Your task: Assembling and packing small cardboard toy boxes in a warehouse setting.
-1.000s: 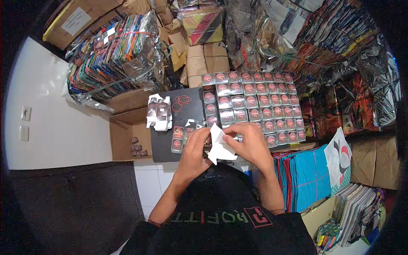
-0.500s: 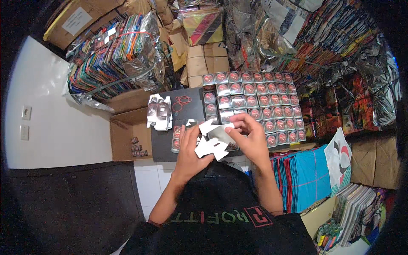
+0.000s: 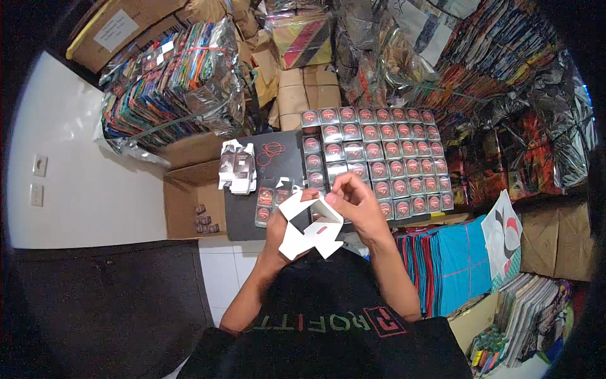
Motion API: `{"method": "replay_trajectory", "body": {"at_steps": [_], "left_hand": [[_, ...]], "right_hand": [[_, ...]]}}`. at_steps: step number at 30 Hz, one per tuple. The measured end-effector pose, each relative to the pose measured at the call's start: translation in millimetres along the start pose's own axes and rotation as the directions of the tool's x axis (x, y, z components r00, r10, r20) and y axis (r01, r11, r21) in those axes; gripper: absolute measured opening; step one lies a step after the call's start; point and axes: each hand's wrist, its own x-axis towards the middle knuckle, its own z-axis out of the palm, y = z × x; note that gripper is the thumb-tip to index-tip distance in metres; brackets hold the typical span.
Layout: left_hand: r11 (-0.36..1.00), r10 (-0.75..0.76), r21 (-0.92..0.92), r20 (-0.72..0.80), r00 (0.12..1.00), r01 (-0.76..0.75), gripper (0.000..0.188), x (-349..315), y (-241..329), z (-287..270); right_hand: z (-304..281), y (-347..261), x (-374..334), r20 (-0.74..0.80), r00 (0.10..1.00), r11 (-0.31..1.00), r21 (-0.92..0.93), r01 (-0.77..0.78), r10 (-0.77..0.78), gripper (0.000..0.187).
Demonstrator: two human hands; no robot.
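Note:
My left hand point(image 3: 274, 235) is wrapped round the side of a small folding carton point(image 3: 308, 243), white inside, with its flaps spread out. The carton stands unfolded into a square tube, its opening facing me, and a small red mark shows on one flap. At its upper right edge, the fingers of my right hand point(image 3: 358, 205) are bent together against the rim. Just beyond my hands, rows of small cube packs with round red labels point(image 3: 392, 149) cover much of the dark table point(image 3: 287, 161). A few more red-labelled packs point(image 3: 265, 197) sit beside my left hand.
Flattened printed cartons point(image 3: 238, 169) are piled at the table's left, next to red rubber bands point(image 3: 273, 150). An open cardboard box point(image 3: 178, 211) holding several small packs stands further left. Folded blue cloths point(image 3: 451, 265) lie at right; wrapped bundles point(image 3: 170, 82) crowd the back.
The white carton has gone from partly flat to an open square tube, turned toward me. My right hand has moved slightly left and down with its rim.

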Motion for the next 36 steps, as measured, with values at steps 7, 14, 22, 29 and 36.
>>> {"method": "replay_trajectory", "body": {"at_steps": [7, 14, 22, 29, 36], "left_hand": [[0.659, -0.337, -0.695, 0.068, 0.939, 0.287, 0.047, -6.5, 4.0, 8.0], [0.626, -0.635, -0.644, -0.094, 0.767, 0.440, 0.056, -4.0, -2.2, 5.4], [0.094, -0.640, -0.916, 0.245, 0.729, 0.391, 0.044, 8.6, -2.9, 0.0], [-0.033, -0.676, -0.915, 0.317, 0.665, 0.403, 0.043, 11.2, -9.9, -13.4], [-0.009, -0.725, -0.881, 0.332, 0.604, 0.473, 0.037, 4.7, -17.7, -12.2]], "right_hand": [[6.6, 6.7, 0.8, 0.108, 0.985, 0.990, -0.045, -0.131, 0.135, 0.023], [7.8, 3.6, -4.4, 0.084, 0.982, 0.986, -0.012, 0.168, -0.167, 0.038], [10.8, -4.4, -8.1, 0.302, 0.895, 0.691, -0.569, 0.446, -0.328, 0.056], [5.2, -11.3, -2.8, 0.313, 0.816, 0.516, -0.651, 0.557, -0.486, 0.034], [-0.3, -15.3, 2.8, 0.441, 0.808, 0.503, -0.633, 0.588, -0.389, 0.023]]}}
